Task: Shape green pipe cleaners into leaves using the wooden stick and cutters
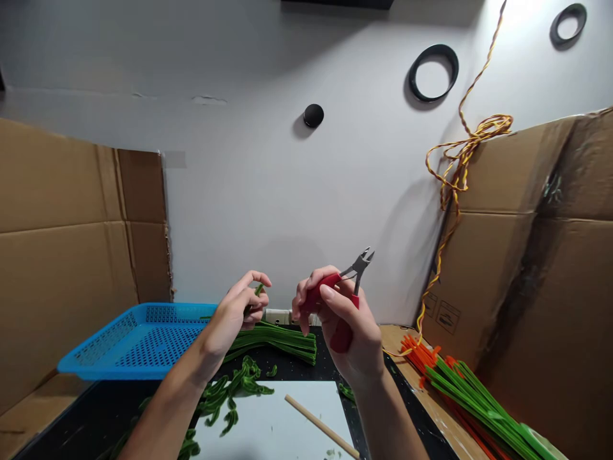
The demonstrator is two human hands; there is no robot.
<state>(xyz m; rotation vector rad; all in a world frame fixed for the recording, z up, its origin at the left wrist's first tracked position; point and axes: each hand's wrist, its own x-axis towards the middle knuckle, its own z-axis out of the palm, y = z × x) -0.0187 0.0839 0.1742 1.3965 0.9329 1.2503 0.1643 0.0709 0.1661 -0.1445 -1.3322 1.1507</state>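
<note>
My right hand (352, 319) holds red-handled cutting pliers (330, 291), whose metal jaws point up and stand apart. To its left, my left hand (244, 303) is closed on a short piece of green fuzzy stem (259, 290), mostly hidden by the fingers. A bundle of long green fuzzy stems (282, 342) lies behind and below the hands. Curled green pieces (246, 380) are piled at the left edge of a white board (268, 421). On that board rests a thin wooden stick (320, 426).
A blue perforated basket (138, 342) sits at the left. Orange stems (417, 352) and green stems (483, 396) lie at the right. Cardboard panels (62, 223) flank both sides. A twisted yellow cord (454, 191) hangs along the right wall side.
</note>
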